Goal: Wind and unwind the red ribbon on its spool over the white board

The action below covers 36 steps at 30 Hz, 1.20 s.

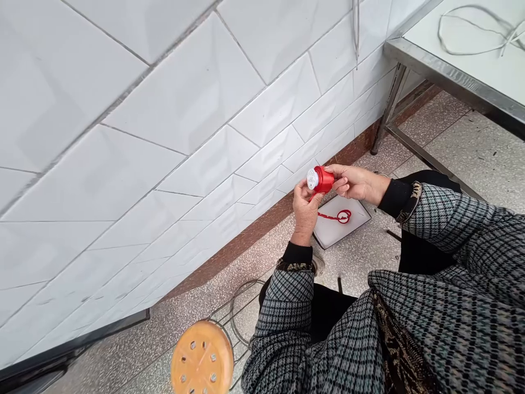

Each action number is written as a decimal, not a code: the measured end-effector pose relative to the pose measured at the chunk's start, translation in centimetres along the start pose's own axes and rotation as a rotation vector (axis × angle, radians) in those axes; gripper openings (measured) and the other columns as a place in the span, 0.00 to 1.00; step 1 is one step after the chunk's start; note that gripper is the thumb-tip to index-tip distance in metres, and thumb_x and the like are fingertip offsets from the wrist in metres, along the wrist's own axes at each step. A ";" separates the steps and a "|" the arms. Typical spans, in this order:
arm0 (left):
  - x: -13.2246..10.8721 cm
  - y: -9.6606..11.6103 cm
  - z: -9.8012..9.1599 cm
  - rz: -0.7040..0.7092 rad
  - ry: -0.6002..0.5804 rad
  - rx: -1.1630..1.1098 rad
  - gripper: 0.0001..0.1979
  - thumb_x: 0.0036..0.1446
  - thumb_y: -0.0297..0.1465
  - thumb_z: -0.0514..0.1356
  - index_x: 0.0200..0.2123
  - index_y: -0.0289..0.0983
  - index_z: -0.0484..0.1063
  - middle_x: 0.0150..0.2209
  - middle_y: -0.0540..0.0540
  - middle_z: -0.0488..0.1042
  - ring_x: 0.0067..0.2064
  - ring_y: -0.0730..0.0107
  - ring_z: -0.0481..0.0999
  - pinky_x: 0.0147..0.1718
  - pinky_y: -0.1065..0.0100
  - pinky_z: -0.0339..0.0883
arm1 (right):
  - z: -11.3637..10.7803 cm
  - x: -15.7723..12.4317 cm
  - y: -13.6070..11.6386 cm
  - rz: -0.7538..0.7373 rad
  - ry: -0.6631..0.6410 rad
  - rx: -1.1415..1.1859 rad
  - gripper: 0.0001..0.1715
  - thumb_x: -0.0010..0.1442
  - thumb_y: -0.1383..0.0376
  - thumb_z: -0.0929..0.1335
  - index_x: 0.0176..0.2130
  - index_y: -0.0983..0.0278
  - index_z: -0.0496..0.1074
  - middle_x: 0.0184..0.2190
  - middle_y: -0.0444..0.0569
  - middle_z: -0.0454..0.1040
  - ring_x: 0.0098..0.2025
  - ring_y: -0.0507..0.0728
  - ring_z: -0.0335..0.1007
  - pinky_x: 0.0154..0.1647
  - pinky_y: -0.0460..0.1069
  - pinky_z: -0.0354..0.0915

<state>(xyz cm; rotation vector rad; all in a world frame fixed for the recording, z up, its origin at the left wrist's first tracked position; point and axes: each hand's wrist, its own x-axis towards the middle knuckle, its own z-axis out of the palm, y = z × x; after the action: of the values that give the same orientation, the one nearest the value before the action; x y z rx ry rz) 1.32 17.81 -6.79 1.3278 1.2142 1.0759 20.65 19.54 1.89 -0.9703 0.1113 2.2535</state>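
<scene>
A small red cylinder (pixel 325 179) with a white printed round end is held up between my two hands; its exact kind I cannot tell. The fingers and thumb of my left hand (pixel 305 208) close on its lower left side. From the right, my right hand (pixel 353 181) pinches the other end with its fingers bent. Below them on the floor lies a flat white board with a dark edge (pixel 342 235). A thin red strip with loops (pixel 343 216) rests on that board, its left end hidden behind my left hand.
White tiled wall (pixel 184 120) rises close on the left. At the upper right stands a metal-framed table (pixel 451 68) with a pale cable (pixel 463 53) on it. A round orange stool (pixel 202 358) is at the bottom. The floor (pixel 254 249) is speckled.
</scene>
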 end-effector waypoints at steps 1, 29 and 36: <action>0.2 0.1 -0.3 0.021 -0.034 0.003 0.34 0.51 0.40 0.76 0.59 0.40 0.72 0.47 0.43 0.83 0.46 0.62 0.83 0.46 0.64 0.77 | -0.1 -0.1 0.0 0.016 -0.007 -0.013 0.14 0.80 0.67 0.60 0.38 0.63 0.64 0.18 0.34 0.58 0.10 0.43 0.48 0.07 0.36 0.46; 1.3 0.4 -1.1 0.080 -0.154 -0.056 0.46 0.38 0.51 0.81 0.60 0.42 0.73 0.52 0.39 0.83 0.52 0.55 0.85 0.50 0.59 0.80 | -0.4 -1.5 0.1 0.018 -0.009 -0.030 0.12 0.79 0.68 0.61 0.39 0.64 0.65 0.18 0.34 0.58 0.11 0.42 0.44 0.09 0.36 0.45; 0.7 0.9 -1.7 0.200 -0.321 0.010 0.45 0.38 0.49 0.82 0.60 0.46 0.77 0.56 0.39 0.82 0.63 0.41 0.80 0.64 0.41 0.74 | -1.2 -1.2 0.2 0.142 -0.164 -0.132 0.09 0.76 0.70 0.63 0.41 0.65 0.67 0.19 0.36 0.63 0.10 0.42 0.44 0.08 0.35 0.46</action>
<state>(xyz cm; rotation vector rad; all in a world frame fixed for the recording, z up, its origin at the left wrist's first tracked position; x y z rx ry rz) -0.21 18.68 -5.70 1.5853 0.8643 0.9489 21.86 18.37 1.84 -0.8636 -0.0426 2.4882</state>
